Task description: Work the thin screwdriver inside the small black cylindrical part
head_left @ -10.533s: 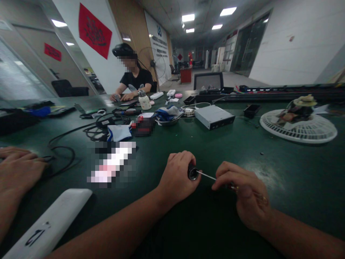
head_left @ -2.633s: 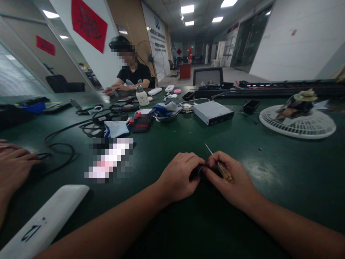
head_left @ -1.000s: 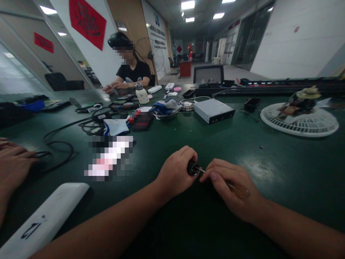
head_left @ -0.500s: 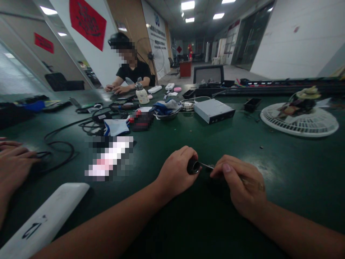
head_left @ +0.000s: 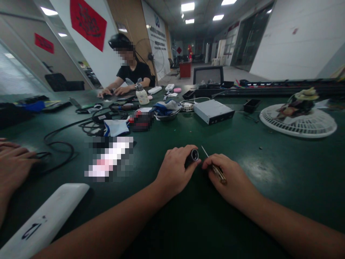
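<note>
My left hand is wrapped round a black cylindrical part, whose round open end with a pale metal rim faces right and up. Most of that part is hidden by my fingers. In my right hand lies a screwdriver with a clear amber handle. Its thin metal shaft points up and left, the tip close to the black part but apart from it. Both hands are above the dark green table.
A white numbered case lies front left, near another person's hand and a black cable. Farther back are a metal disc drive, a bowl with blue cloth and a white fan grille. A co-worker sits opposite.
My right hand has turned, so the screwdriver's handle shows and its shaft now slants upward, away from the black part. My left hand has tilted the part's open end slightly up.
</note>
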Available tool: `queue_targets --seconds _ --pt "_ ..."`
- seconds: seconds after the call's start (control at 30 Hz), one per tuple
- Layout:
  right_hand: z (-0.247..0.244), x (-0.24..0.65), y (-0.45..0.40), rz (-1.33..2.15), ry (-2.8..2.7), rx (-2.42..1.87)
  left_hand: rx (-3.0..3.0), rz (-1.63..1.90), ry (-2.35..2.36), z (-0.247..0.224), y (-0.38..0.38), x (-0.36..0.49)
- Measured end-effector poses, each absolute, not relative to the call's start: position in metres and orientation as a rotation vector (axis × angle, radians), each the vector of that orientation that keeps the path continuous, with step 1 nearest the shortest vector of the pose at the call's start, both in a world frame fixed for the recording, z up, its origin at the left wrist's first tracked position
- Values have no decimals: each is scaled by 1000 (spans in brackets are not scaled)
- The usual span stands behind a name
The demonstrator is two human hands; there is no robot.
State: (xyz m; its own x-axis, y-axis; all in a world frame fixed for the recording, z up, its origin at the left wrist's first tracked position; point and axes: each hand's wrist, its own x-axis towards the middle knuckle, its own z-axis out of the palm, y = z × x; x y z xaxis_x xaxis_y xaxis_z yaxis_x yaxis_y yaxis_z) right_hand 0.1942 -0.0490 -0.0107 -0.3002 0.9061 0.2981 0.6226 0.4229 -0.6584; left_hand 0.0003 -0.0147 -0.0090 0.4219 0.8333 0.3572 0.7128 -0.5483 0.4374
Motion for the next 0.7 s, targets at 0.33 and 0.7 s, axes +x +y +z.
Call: queue_targets --seconds 0.33,0.7 --pt "-13 197 -48 655 -1906 -1311 2391 818 1391 -10 -16 2" --pt "-10 197 -51 690 -1733 -1258 2410 826 1389 -12 -14 -1"
